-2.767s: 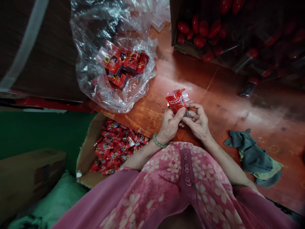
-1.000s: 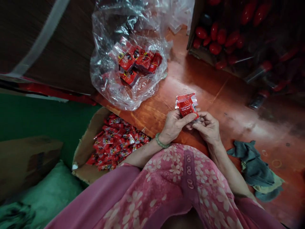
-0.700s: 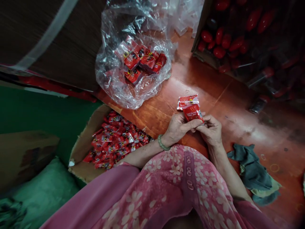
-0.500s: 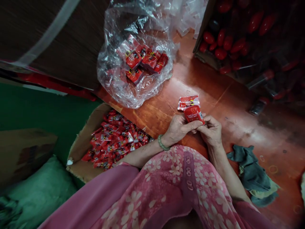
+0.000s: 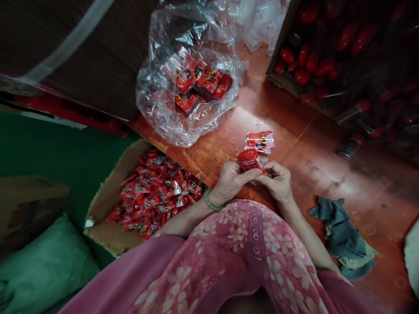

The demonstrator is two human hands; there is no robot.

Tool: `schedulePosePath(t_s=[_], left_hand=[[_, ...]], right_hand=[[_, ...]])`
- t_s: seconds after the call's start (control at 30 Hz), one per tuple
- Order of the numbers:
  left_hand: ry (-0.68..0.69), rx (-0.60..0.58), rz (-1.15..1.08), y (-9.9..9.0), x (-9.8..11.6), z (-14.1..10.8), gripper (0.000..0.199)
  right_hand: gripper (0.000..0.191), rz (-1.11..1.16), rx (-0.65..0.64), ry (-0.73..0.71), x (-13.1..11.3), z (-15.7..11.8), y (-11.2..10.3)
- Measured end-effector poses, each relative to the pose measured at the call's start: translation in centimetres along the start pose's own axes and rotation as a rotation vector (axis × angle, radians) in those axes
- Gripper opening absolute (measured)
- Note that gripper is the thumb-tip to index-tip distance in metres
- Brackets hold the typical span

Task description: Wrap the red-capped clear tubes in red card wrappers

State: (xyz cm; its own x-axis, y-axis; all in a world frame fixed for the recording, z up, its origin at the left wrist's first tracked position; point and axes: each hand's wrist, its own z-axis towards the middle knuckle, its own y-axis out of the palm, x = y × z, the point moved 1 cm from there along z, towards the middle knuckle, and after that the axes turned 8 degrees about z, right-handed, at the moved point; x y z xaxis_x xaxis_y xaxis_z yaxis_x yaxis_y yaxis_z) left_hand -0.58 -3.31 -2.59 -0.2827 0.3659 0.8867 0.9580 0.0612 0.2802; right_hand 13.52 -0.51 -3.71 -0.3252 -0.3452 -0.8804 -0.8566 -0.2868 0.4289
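Note:
My left hand (image 5: 231, 181), with a green bangle at the wrist, is closed on a small red printed packet (image 5: 250, 160) with a barcode at its edge. The thumb presses on the packet's lower side. My right hand (image 5: 277, 179) pinches the packet's lower right end, and its fingertips meet the left thumb. Part of the grip is hidden behind the packet. Just beyond both hands, a small stack of flat red printed wrappers (image 5: 260, 140) lies on the reddish table (image 5: 294, 126).
A clear plastic bag (image 5: 186, 131) holds banded bundles of red wrappers. To the left stands a cardboard box (image 5: 108, 205) full of red-wrapped pieces. A dark box (image 5: 273, 69) at the right holds red-capped clear tubes. A dark cloth (image 5: 343, 231) lies at right.
Both hands have moved left and slightly down toward my body with the red packet, uncovering more of the wrapper stack. The packet is tilted a little differently.

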Motion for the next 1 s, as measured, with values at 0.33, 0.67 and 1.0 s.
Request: schedulePosePath(t_s=[0.33, 0.67, 1.0], left_hand=[[0.270, 0.440, 0.918, -18.0, 2.8, -12.0, 0.028], [0.626, 0.549, 1.308, -11.8, 4.0, -8.0, 0.055], [0.983, -0.072, 1.413, -2.2, 1.8, 4.4, 0.030]], right_hand=[[0.038, -1.276, -0.073, -0.453, -3.2, 1.0, -2.7], [0.030, -1.506, -0.037, -0.601, -0.6, 2.5, -4.3], [0.023, -1.503, -0.065, -0.682, -2.2, 2.1, -2.8]])
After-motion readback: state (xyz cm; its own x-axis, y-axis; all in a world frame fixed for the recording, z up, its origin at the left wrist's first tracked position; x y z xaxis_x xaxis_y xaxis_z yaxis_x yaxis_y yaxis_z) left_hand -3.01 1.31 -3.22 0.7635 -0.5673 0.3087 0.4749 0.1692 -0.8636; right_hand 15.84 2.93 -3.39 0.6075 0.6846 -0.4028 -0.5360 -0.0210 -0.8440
